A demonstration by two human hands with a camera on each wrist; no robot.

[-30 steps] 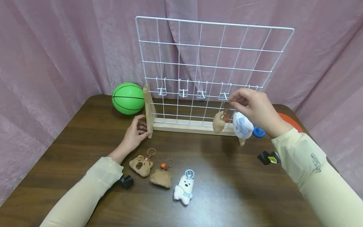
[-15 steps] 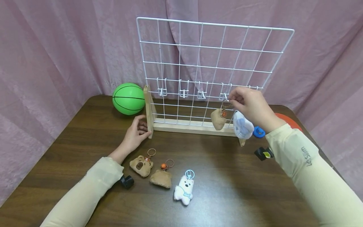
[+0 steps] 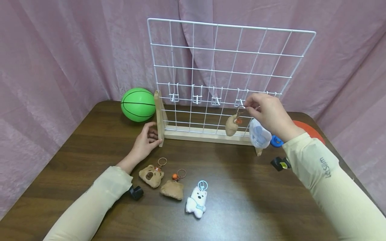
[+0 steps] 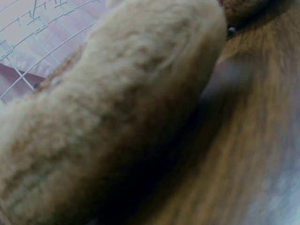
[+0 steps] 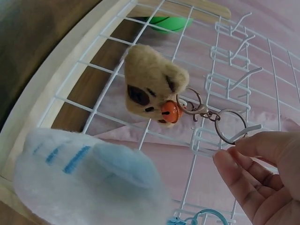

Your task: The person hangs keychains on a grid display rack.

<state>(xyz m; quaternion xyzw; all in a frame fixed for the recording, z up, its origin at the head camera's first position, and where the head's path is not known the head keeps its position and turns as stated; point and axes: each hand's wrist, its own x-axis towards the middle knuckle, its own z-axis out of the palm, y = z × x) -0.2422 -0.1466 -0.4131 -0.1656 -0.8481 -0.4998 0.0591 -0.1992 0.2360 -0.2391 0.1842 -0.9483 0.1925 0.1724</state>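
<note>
My right hand [image 3: 266,108] pinches the metal key ring [image 5: 230,126] of a brown plush bear keychain [image 3: 231,125] at a white hook [image 5: 248,132] on the wire grid. In the right wrist view the hook's prong crosses the ring; the bear hangs below with an orange bell [image 5: 171,111]. My left hand [image 3: 144,140] holds the left wooden upright [image 3: 159,118] of the stand, thumb at its front edge. Nearby on the table lie two brown plush keychains [image 3: 151,176] [image 3: 172,189] and a white bear keychain [image 3: 196,202]. Brown plush [image 4: 112,93] fills the left wrist view.
The white wire grid [image 3: 232,70] carries several hooks in a row. A white and blue plush [image 3: 259,133] hangs right of the bear. A green ball [image 3: 138,104] sits behind the left upright; a blue item [image 3: 276,141] and an orange disc [image 3: 307,130] lie at right.
My right hand has shifted slightly, bringing the ring up to the hook, and the brown bear has swung and turned. The left hand keeps its place on the upright.
</note>
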